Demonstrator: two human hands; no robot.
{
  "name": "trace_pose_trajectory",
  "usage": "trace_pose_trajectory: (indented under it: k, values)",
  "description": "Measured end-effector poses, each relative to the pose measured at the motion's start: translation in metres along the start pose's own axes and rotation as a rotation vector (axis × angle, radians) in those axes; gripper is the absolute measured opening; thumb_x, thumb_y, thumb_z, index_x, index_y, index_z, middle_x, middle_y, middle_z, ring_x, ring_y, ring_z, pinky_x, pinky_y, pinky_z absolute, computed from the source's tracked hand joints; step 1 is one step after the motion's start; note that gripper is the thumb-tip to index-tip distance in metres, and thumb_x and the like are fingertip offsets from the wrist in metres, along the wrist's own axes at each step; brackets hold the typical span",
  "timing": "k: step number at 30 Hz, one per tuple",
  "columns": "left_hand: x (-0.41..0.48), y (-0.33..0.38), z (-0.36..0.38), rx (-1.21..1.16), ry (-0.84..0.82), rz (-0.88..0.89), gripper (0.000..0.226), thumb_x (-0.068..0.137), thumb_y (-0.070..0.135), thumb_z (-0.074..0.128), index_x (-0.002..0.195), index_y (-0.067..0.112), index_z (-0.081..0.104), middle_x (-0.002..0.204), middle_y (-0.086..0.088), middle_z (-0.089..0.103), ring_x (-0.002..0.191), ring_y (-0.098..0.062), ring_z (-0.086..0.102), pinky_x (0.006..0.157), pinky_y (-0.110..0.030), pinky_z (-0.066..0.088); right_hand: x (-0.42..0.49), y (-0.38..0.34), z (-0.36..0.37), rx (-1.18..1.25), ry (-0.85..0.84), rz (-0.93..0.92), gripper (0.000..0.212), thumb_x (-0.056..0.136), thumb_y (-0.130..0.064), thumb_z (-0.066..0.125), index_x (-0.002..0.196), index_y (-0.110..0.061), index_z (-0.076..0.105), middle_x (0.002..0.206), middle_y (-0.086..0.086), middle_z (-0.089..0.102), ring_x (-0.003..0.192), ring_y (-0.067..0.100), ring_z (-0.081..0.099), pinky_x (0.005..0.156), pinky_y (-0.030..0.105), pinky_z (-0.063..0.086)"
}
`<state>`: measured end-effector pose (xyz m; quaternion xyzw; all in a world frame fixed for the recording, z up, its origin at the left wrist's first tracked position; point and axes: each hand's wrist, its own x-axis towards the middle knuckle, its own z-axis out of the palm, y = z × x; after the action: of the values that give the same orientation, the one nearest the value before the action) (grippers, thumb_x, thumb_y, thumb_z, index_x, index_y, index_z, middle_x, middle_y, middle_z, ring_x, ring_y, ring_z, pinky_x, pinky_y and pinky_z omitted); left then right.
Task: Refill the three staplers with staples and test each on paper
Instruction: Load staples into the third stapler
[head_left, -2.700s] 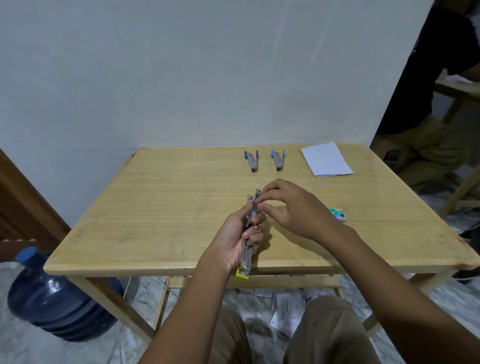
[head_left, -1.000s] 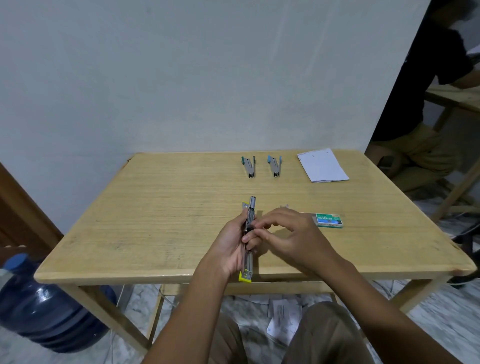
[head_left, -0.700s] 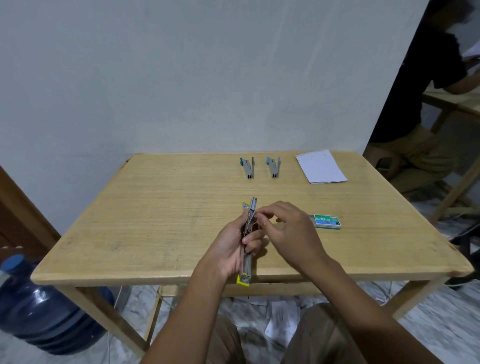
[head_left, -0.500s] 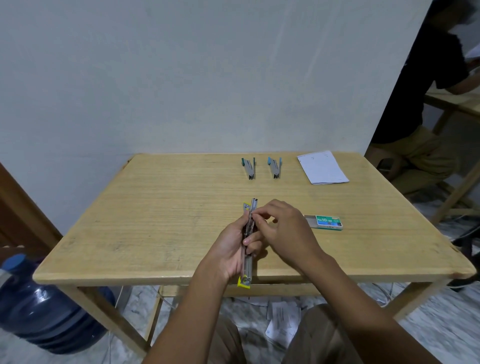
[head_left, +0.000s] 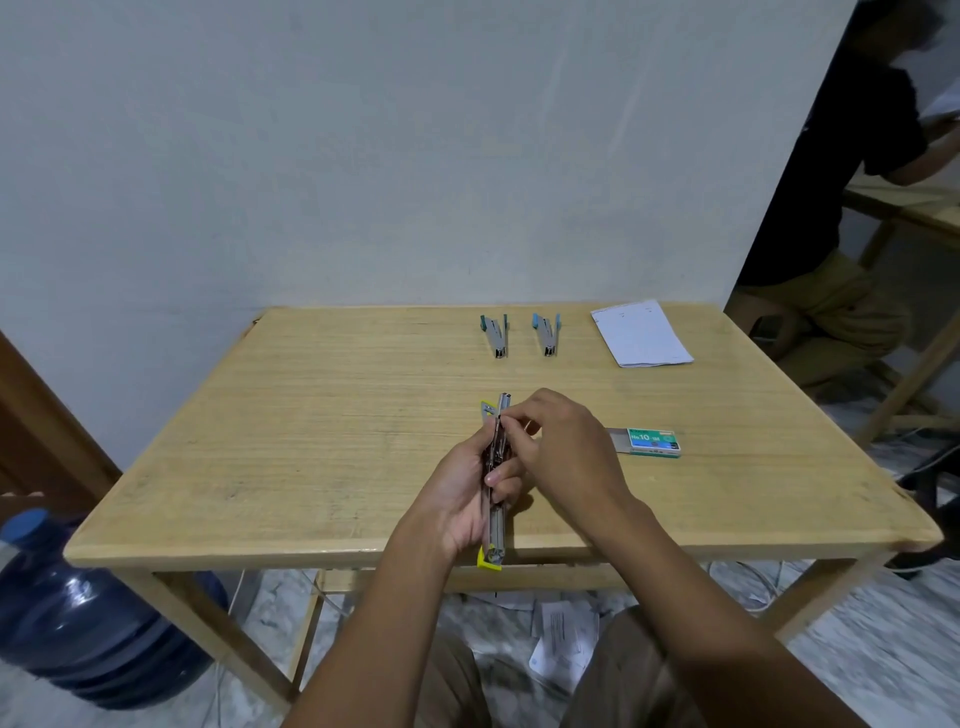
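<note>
My left hand (head_left: 457, 499) grips a yellow-ended stapler (head_left: 496, 530) that is swung open, held lengthwise over the table's near edge. My right hand (head_left: 563, 452) has its fingertips pinched at the stapler's metal channel near the far end; what they pinch is too small to see. A green staple box (head_left: 652, 442), slid partly open, lies just right of my hands. Two blue-ended staplers (head_left: 496, 335) (head_left: 546, 335) lie side by side at the back of the table. A white sheet of paper (head_left: 640, 332) lies to their right.
The wooden table (head_left: 322, 415) stands against a white wall. A blue water jug (head_left: 83, 618) stands on the floor at the left. Loose papers (head_left: 563, 639) lie on the floor under the table. Another person (head_left: 852, 218) sits at the right by a second table.
My right hand went down over the stapler's middle, then came back up to its far end. The staple box, hidden under my right hand before, now shows and lies partly open.
</note>
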<state>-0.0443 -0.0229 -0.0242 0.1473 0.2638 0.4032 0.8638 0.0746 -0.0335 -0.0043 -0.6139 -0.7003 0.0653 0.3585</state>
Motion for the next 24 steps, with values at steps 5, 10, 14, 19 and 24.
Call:
trace_pose_trajectory:
  k: [5,10,14,19,24]
  values:
    - [-0.002,-0.001,0.000,0.040,-0.061,-0.021,0.050,0.100,0.041,0.042,0.094,0.000,0.068,0.046,-0.001,0.034,0.032,-0.009,0.032,0.033,-0.018,0.031,-0.013,0.000,-0.013,0.244,0.044,0.063,0.007,0.091,-0.033,0.066,0.094,-0.029,0.071,0.093,-0.013,0.065,0.083,0.005,0.060,0.073,0.030,0.052]
    - [0.000,0.001,-0.003,0.065,-0.009,0.012,0.046,0.101,0.043,0.039,0.079,0.008,0.059,0.070,-0.006,0.049,0.053,-0.020,0.051,0.054,-0.031,0.053,-0.038,0.011,-0.034,0.322,-0.402,-0.135,0.032,0.074,-0.044,0.082,0.101,-0.034,0.068,0.107,-0.018,0.057,0.089,0.003,0.062,0.078,0.025,0.053]
    - [0.003,0.000,-0.006,-0.001,-0.056,0.014,0.044,0.101,0.043,0.036,0.080,0.007,0.052,0.060,-0.004,0.044,0.045,-0.015,0.041,0.048,-0.026,0.043,-0.050,0.023,-0.038,0.205,-0.480,-0.257,0.057,0.064,-0.056,0.084,0.115,-0.039,0.063,0.130,-0.029,0.041,0.109,-0.002,0.059,0.091,0.021,0.051]
    - [0.004,0.002,-0.006,-0.087,-0.005,0.060,0.034,0.103,0.036,0.037,0.089,0.008,0.049,0.066,-0.007,0.052,0.048,-0.014,0.048,0.045,-0.024,0.046,-0.054,0.024,-0.034,0.269,-0.291,-0.440,0.029,0.079,-0.038,0.079,0.103,-0.024,0.071,0.119,-0.015,0.063,0.104,0.004,0.064,0.084,0.033,0.055]
    - [-0.006,-0.003,0.003,-0.129,-0.079,0.044,0.038,0.102,0.030,0.045,0.095,-0.004,0.061,0.084,-0.020,0.065,0.065,-0.025,0.067,0.057,-0.035,0.059,-0.039,0.020,-0.036,0.436,0.024,-0.306,0.013,0.087,-0.022,0.074,0.100,-0.022,0.075,0.094,-0.010,0.071,0.087,0.008,0.066,0.076,0.022,0.051]
